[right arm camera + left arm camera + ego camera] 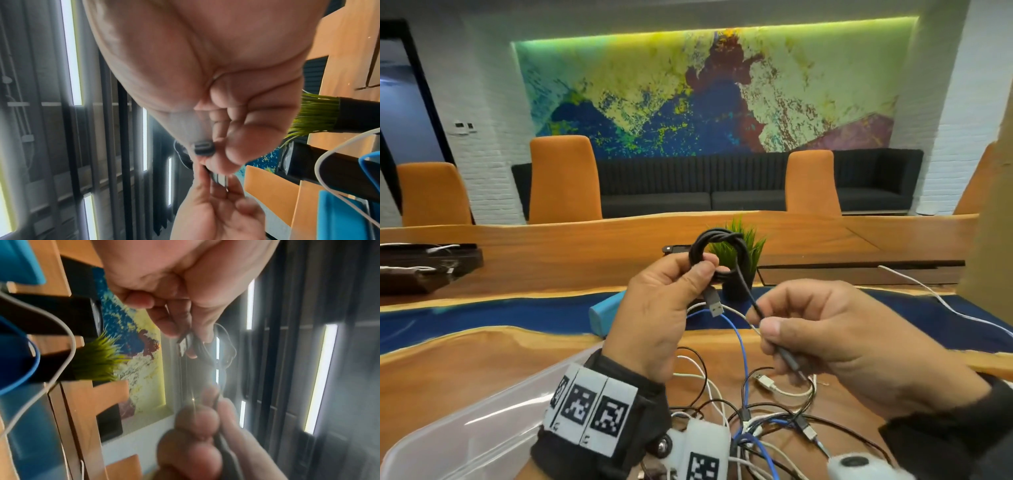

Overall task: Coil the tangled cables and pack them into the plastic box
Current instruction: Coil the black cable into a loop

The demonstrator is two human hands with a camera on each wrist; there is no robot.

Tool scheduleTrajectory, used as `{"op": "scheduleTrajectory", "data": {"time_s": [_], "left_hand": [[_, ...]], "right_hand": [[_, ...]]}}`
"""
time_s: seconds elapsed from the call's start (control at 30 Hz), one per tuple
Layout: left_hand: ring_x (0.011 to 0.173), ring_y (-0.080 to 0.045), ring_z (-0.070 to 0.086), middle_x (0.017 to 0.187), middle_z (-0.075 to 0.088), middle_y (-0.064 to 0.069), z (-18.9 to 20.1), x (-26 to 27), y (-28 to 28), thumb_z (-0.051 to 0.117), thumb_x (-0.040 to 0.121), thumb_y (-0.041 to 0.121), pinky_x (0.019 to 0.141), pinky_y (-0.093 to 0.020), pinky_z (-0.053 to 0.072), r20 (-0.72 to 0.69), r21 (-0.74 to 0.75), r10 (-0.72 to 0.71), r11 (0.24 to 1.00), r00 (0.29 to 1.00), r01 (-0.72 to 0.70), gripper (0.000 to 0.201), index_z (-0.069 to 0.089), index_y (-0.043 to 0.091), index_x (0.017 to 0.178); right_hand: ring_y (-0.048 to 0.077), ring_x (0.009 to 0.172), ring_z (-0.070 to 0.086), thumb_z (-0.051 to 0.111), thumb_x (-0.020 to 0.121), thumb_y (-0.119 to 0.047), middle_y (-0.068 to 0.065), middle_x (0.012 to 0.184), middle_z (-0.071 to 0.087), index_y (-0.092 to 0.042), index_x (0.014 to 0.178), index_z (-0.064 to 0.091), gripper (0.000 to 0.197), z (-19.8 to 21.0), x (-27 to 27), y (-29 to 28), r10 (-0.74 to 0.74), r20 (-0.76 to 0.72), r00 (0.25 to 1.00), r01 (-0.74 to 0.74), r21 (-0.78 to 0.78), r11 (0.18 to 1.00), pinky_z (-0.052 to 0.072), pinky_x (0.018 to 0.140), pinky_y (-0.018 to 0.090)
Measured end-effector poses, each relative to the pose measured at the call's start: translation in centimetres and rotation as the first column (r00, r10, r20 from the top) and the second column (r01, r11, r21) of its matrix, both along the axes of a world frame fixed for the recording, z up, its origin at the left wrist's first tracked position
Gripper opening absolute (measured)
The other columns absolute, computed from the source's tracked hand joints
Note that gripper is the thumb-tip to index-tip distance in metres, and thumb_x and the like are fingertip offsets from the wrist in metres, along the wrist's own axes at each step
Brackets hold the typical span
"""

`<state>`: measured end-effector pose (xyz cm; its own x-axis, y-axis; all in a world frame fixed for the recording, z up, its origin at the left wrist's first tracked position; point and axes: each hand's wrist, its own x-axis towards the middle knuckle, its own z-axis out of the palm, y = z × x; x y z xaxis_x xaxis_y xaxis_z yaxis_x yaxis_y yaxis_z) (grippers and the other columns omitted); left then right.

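- Nearest to the head camera is the clear plastic box (465, 425), at the lower left on the wooden table (465, 359). It sits just beside the left wrist, so the left hand is the nearer one to it.
- The left hand (661, 308) is raised over the table. Its fingers and thumb are curled around one side of the black cable coil (717, 255), which stands up as a ring above the fist. A USB plug (714, 303) hangs down under this hand.
- The right hand (835, 329) pinches the free tail of the same cable. The tail (744, 287) runs from the coil down and to the right into this pinch, and the small end plug (203, 148) sticks out between the fingers.
- I judge that the coming move depends on this line: the tail must go up and to the left, back toward the ring.
- The tangled cables (756, 414), white, blue and black, lie on the table below both hands, not yet coiled.
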<state>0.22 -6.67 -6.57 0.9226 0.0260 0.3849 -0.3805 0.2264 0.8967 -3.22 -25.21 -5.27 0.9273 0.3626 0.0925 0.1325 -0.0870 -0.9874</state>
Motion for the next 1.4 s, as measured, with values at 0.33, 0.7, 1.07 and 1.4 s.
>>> {"op": "scheduleTrajectory", "data": {"time_s": [0.33, 0.7, 1.07, 1.4], "left_hand": [[0.061, -0.010, 0.062, 0.075, 0.069, -0.005, -0.6, -1.0, -2.1, 0.069, 0.068, 0.012, 0.053, -0.018, 0.052, -0.094, -0.212, -0.111, 0.973, 0.989, 0.089, 0.013, 0.073, 0.012, 0.081], [0.063, -0.010, 0.061, 0.075, 0.068, -0.003, 0.4, -1.1, -0.6, 0.064, 0.075, 0.028, 0.062, -0.025, 0.038, -0.201, -0.034, -0.268, 0.963, 0.942, 0.267, 0.021, 0.067, 0.011, 0.087], [0.068, -0.013, 0.068, 0.075, 0.070, -0.004, -0.5, -1.1, -1.0, 0.069, 0.084, 0.022, 0.064, -0.028, 0.049, -0.100, 0.262, -0.145, 0.951, 0.984, 0.167, 0.009, 0.071, 0.016, 0.091], [0.078, -0.017, 0.072, 0.085, 0.076, -0.008, -0.5, -1.0, -1.3, 0.062, 0.092, 0.009, 0.064, -0.024, 0.055, 0.070, 0.234, -0.022, 0.972, 0.997, 0.005, 0.014, 0.073, 0.010, 0.101]], "right_hand": [[0.021, 0.065, 0.065, 0.065, 0.089, -0.019, 0.012, 0.077, 0.073, 0.001, 0.088, 0.071, 0.021, -0.6, -0.1, 1.7, 0.036, -0.010, 0.999, -0.037, -0.049, 0.998, 0.049, 0.058, 0.029], [0.009, 0.060, 0.059, 0.068, 0.088, -0.014, 0.006, 0.069, 0.067, -0.018, 0.083, 0.075, 0.010, -1.8, 1.5, 0.6, -0.177, 0.306, 0.935, 0.223, -0.124, 0.967, 0.052, 0.057, 0.020], [0.029, 0.074, 0.069, 0.070, 0.067, 0.001, 0.024, 0.087, 0.070, 0.001, 0.090, 0.067, 0.023, -2.0, 2.3, 0.3, -0.135, 0.059, 0.989, 0.088, 0.496, 0.864, 0.059, 0.062, 0.030], [0.020, 0.091, 0.073, 0.088, 0.068, -0.024, 0.003, 0.103, 0.073, -0.023, 0.111, 0.066, 0.048, -1.8, 1.1, 1.3, -0.332, 0.288, 0.898, 0.274, 0.224, 0.935, 0.060, 0.080, 0.037]]}}
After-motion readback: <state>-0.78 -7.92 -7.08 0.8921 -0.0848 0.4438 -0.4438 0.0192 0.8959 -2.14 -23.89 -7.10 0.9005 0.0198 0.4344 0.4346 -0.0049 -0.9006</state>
